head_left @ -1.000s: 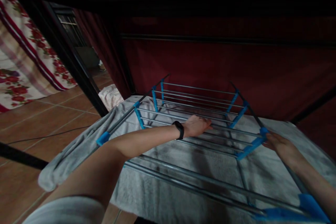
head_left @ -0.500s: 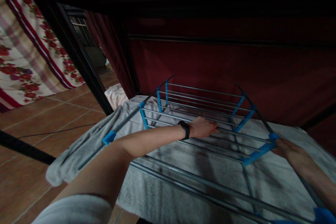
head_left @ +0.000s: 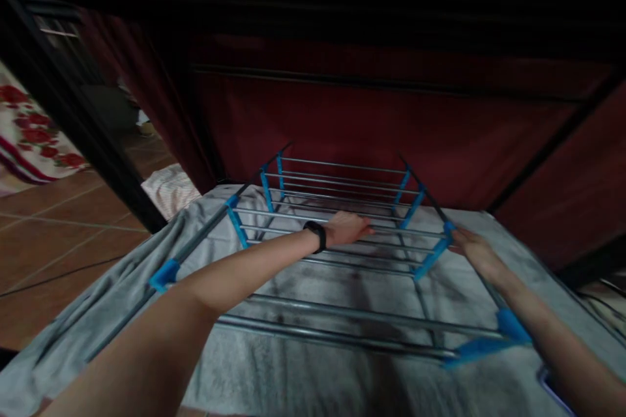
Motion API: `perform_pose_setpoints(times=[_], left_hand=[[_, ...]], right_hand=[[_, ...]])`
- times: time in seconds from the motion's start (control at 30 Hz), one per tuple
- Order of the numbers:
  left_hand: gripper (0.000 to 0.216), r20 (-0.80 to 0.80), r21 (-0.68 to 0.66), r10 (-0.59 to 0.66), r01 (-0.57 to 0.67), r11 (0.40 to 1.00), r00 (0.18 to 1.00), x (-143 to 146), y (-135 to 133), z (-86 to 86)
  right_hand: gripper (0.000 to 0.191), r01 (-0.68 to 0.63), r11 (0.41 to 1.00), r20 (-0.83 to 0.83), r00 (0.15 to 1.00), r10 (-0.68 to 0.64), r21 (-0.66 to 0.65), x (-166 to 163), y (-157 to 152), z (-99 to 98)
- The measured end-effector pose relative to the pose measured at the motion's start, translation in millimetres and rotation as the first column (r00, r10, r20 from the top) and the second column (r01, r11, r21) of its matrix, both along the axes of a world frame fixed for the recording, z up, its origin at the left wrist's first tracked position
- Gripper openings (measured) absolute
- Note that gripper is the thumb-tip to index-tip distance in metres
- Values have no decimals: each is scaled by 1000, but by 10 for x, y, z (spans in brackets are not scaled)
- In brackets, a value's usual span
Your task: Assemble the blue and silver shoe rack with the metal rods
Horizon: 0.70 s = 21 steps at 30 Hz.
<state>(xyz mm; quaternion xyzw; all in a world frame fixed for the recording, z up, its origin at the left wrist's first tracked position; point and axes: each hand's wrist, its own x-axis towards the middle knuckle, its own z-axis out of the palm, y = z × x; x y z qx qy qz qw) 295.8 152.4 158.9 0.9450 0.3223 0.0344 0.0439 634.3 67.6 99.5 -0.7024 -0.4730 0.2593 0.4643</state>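
Note:
A metal drying rack (head_left: 337, 199) with blue plastic joints stands in front of me, and a grey towel (head_left: 293, 365) hangs under its rails. My left hand (head_left: 345, 229), with a black band at the wrist, lies on a middle rail, fingers stretched forward and flat. My right hand (head_left: 472, 247) rests at the rack's right side bar, next to a blue joint (head_left: 433, 255). Its fingers are dark and partly hidden, so I cannot make out whether they grip the bar.
A dark red fabric wall (head_left: 372, 124) with black poles rises right behind the rack. A floral cloth (head_left: 29, 143) hangs at the far left over terracotta floor tiles (head_left: 53, 241). A pale folded cloth (head_left: 169, 189) lies on the floor by the rack's left corner.
The camera has swung to the right and slightly down, so the rack and floral cloth shift left in view. Both hands stay on the rack in about the same places.

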Motion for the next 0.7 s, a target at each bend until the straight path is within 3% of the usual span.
perform_pose_setpoints(times=[0.17,0.3,0.37,0.43,0.5,0.6,0.7], left_hand=[[38,71,76,-31,26,997,997,-151,-3,14],[30,187,20,-62,59,998,980,-456,-121,221],[30,312,-117,-45,85,990,949,-630,-350,424],[34,414,-265,48,70,962,909,-803,-692,642],[39,445,-333,125,34,942,887,-989,-1077,809],[33,525,-220,134,-18,975,840,-1352,-1546,853],[26,710,21,71,-121,992,701,-1832,-1775,684]], right_hand=[[40,9,999,-22,1000,-8,30,-152,-11,125],[35,-26,998,-58,998,29,51,-141,-7,127],[32,-36,998,-92,995,41,60,-128,-6,119],[29,-22,998,-118,993,29,60,-125,-6,125],[26,0,998,-133,991,8,56,-137,-17,151],[19,17,998,-261,965,-1,62,-180,-90,197],[17,85,993,-482,876,-36,81,-222,-274,147]])
